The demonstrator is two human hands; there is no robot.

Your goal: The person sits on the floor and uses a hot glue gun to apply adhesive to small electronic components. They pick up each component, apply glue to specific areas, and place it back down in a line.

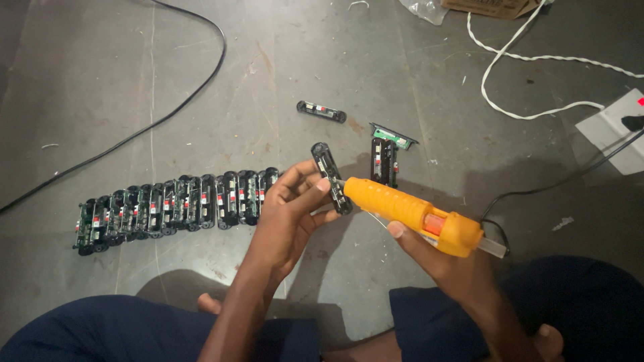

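My left hand holds a small black circuit module upright between thumb and fingers. My right hand grips an orange glue gun, and its nozzle touches the module's lower part. A clear glue stick pokes out of the gun's back end. To the left, a row of several like modules lies side by side on the grey floor. Three more modules lie apart beyond my hands: one black strip, one with a green board, and one black one just behind the gun's tip.
A black cable curves across the floor at upper left. A twisted white cord loops at upper right toward a white socket board. The gun's black lead runs right. A cardboard box edge shows at top. My knees in dark cloth frame the bottom.
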